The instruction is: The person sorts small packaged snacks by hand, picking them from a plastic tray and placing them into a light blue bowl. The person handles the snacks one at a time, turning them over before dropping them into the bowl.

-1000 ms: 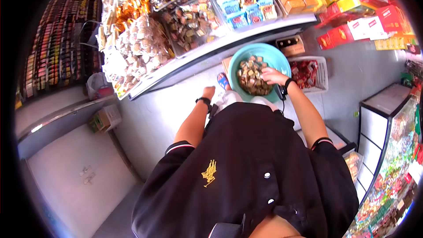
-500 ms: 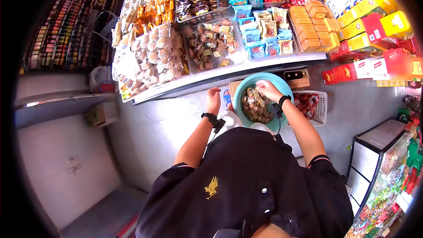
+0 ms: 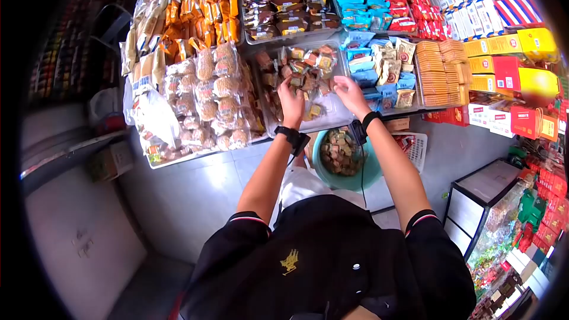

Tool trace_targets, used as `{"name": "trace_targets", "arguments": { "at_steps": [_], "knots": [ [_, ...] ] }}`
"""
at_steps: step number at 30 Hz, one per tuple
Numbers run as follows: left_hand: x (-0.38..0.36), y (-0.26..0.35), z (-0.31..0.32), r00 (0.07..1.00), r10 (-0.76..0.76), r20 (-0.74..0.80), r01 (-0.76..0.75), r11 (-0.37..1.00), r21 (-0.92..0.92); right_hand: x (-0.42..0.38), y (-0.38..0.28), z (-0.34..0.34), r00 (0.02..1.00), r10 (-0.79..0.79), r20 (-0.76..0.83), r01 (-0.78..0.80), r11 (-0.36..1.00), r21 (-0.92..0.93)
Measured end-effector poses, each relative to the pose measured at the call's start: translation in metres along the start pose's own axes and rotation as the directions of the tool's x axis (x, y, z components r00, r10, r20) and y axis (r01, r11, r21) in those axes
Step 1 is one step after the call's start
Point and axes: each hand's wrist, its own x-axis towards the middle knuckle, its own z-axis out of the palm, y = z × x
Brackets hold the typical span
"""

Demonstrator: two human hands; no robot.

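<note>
Nearest the body, a teal basin (image 3: 373, 169) below the desk edge contains small wrapped pieces (image 3: 341, 153). Above it, the left hand (image 3: 291, 104) has curled fingers at the wrapped snacks (image 3: 305, 68) in a clear tray (image 3: 335, 112); the right hand (image 3: 352, 96), partly bent, is over its right side. Neither grip's exact opening or hold can be told. Beyond lie brown packets (image 3: 287, 1).

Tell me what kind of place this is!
Probably a snack shop: orange packets and blue packets sit sorted in groups, and lots of yellow boxes are piled up beside the snacks.
</note>
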Motion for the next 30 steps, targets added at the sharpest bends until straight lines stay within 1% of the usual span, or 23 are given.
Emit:
{"name": "trace_targets", "arguments": {
  "at_steps": [1, 2, 4, 5, 6, 7, 9, 10, 11, 12, 13, 16, 18, 19, 21, 22, 25, 26, 27, 29, 30],
  "knots": [
    [0.012, 0.003, 0.001, 0.999, 0.039, -0.008, -0.038, 0.998, 0.049, 0.009, -0.003, 0.003, 1.000, -0.015, -0.026, 0.013, 0.996, -0.089],
    [0.023, 0.005, 0.002, 0.995, 0.097, -0.015, -0.096, 0.994, 0.048, 0.018, -0.006, 0.007, 0.999, 0.030, -0.037, -0.032, 0.997, -0.063],
    [0.045, 0.005, 0.007, 0.993, 0.092, -0.078, -0.088, 0.995, 0.056, 0.038, -0.003, 0.016, 0.992, 0.114, -0.055, -0.115, 0.993, -0.014],
    [0.053, 0.004, 0.008, 0.990, 0.087, -0.111, -0.080, 0.995, 0.062, 0.045, -0.002, 0.022, 0.990, 0.100, -0.095, -0.101, 0.995, -0.006],
    [0.062, 0.003, 0.008, 0.995, 0.042, -0.090, -0.039, 0.998, 0.040, 0.053, -0.003, 0.027, 0.987, 0.085, -0.134, -0.086, 0.996, 0.000],
    [0.068, 0.003, 0.008, 0.996, 0.028, -0.084, -0.025, 0.999, 0.033, 0.061, -0.005, 0.032, 0.983, 0.070, -0.172, -0.070, 0.998, 0.008],
    [0.078, 0.005, 0.008, 0.998, 0.000, -0.066, 0.001, 1.000, 0.021, 0.073, -0.012, 0.035, 0.986, -0.028, -0.165, 0.006, 0.991, -0.132],
    [0.081, 0.010, 0.005, 1.000, -0.024, -0.018, 0.024, 0.999, 0.024, 0.078, -0.018, 0.035, 0.985, -0.076, -0.158, 0.043, 0.979, -0.201],
    [0.084, 0.010, 0.005, 1.000, -0.029, -0.006, 0.029, 0.998, 0.050, 0.083, -0.024, 0.034, 0.981, -0.123, -0.146, 0.080, 0.960, -0.270],
    [0.086, 0.009, 0.005, 0.999, -0.036, 0.007, 0.035, 0.996, 0.078, 0.087, -0.032, 0.034, 0.994, -0.030, -0.108, -0.004, 0.953, -0.302],
    [0.087, 0.008, 0.006, 0.999, -0.044, 0.019, 0.042, 0.994, 0.106, 0.089, -0.033, 0.038, 0.991, -0.004, -0.131, -0.039, 0.945, -0.324],
    [0.088, 0.011, 0.006, 0.999, -0.051, 0.010, 0.051, 0.996, 0.069, 0.098, -0.025, 0.059, 0.977, 0.056, -0.203, -0.135, 0.907, -0.399],
    [0.087, 0.022, 0.003, 0.997, -0.072, -0.004, 0.072, 0.997, 0.027, 0.099, -0.016, 0.065, 0.973, 0.059, -0.221, -0.147, 0.903, -0.403],
    [0.088, 0.020, 0.003, 0.999, -0.051, 0.001, 0.051, 0.997, 0.058, 0.099, -0.017, 0.068, 0.971, 0.060, -0.231, -0.151, 0.902, -0.404],
    [0.090, 0.018, 0.002, 1.000, -0.005, 0.013, 0.004, 0.993, 0.116, 0.097, -0.018, 0.072, 0.969, 0.047, -0.241, -0.112, 0.957, -0.266],
    [0.090, 0.019, 0.002, 1.000, -0.009, 0.029, 0.005, 0.994, 0.112, 0.096, -0.019, 0.075, 0.968, 0.041, -0.248, -0.091, 0.977, -0.195],
    [0.085, 0.020, 0.002, 0.998, 0.002, 0.064, -0.009, 0.993, 0.115, 0.090, -0.033, 0.082, 0.958, -0.002, -0.286, -0.055, 0.980, -0.193],
    [0.083, 0.019, 0.002, 0.998, 0.018, 0.067, -0.026, 0.992, 0.124, 0.087, -0.039, 0.086, 0.961, -0.006, -0.278, -0.025, 0.994, -0.107],
    [0.081, 0.015, 0.003, 0.997, 0.034, 0.069, -0.043, 0.990, 0.134, 0.085, -0.034, 0.090, 0.957, -0.040, -0.287, -0.003, 0.989, -0.148],
    [0.076, 0.009, 0.004, 0.982, 0.170, 0.082, -0.182, 0.965, 0.186, 0.084, -0.023, 0.097, 0.947, -0.111, -0.300, 0.042, 0.973, -0.229],
    [0.074, 0.004, 0.006, 0.973, 0.224, 0.059, -0.232, 0.953, 0.194, 0.084, -0.025, 0.100, 0.933, -0.175, -0.314, 0.093, 0.962, -0.258]
  ]
}}
